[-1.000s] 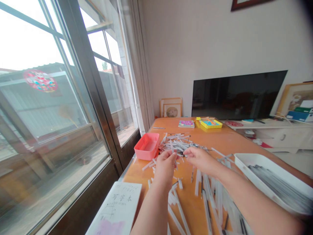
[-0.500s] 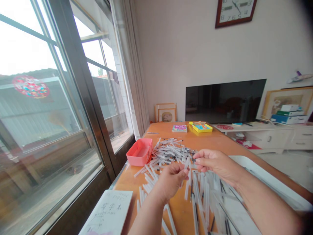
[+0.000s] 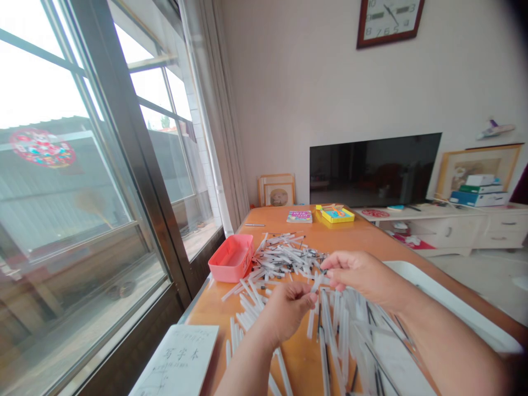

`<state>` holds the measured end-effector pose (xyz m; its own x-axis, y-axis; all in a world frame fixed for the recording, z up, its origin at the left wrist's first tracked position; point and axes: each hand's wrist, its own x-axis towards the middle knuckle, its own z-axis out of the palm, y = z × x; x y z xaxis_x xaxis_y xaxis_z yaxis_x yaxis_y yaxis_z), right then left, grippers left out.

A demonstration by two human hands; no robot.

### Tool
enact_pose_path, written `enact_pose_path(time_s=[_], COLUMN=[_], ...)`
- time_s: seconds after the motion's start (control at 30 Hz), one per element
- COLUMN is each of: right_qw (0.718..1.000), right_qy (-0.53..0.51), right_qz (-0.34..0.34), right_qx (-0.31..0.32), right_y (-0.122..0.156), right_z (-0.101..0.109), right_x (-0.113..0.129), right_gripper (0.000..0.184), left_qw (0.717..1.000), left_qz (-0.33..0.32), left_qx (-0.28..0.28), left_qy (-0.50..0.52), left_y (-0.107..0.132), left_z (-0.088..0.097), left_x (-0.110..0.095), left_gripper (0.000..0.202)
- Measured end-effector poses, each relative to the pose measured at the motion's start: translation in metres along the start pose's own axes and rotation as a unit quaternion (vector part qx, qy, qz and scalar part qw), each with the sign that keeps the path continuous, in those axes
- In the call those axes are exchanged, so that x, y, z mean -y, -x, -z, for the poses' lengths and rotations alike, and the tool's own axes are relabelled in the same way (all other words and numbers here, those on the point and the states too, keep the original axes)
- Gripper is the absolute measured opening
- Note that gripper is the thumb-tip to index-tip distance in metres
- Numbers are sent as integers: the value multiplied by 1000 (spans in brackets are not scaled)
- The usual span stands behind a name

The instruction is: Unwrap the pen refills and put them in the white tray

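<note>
A heap of clear plastic pen tubes [image 3: 284, 257] and thin refills lies spread over the orange wooden table [image 3: 363, 236]. My left hand [image 3: 289, 309] is curled, its fingertips pinched on one clear tube [image 3: 312, 316] that hangs down. My right hand [image 3: 358, 273] is just to the right, fingers pinched near the tube's upper end; what it holds is too small to make out. Both hands hover above the nearer part of the heap.
A pink tray [image 3: 231, 257] stands at the table's left edge by the window. A white tray [image 3: 449, 305] sits at the right. A white exercise book [image 3: 177, 360] lies near left. Colourful boxes [image 3: 335, 213] are at the far end, a TV [image 3: 373, 169] behind.
Both hands have drawn back from the far heap toward me and lifted a tube. The camera tilted up, bringing the wall clock into view.
</note>
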<state>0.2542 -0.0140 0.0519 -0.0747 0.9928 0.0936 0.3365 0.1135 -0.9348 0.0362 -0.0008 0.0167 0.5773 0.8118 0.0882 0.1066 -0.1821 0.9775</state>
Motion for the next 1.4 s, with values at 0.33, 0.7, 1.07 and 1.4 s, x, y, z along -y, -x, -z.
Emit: enact_pose_path(time_s=[0.33, 0.7, 1.07, 1.4], right_qw=[1000, 1000, 998, 998], right_qy=[15, 26, 50, 55], right_qz=[10, 13, 25, 11], right_qx=[9, -4, 33, 38], right_y=[-1, 1, -4, -2], right_z=[-1, -2, -2, -2], right_x=[-3, 4, -13, -10], right_gripper=[24, 25, 23, 22], left_qw=[1000, 998, 998, 999], left_qz=[-6, -1, 0, -3], left_qx=[-7, 17, 14, 18], left_qy=[-25, -52, -62, -51], left_y=[-3, -6, -4, -6], left_z=[1, 3, 3, 4], left_x=[4, 12, 10, 13], left_gripper=[38, 33, 31, 30])
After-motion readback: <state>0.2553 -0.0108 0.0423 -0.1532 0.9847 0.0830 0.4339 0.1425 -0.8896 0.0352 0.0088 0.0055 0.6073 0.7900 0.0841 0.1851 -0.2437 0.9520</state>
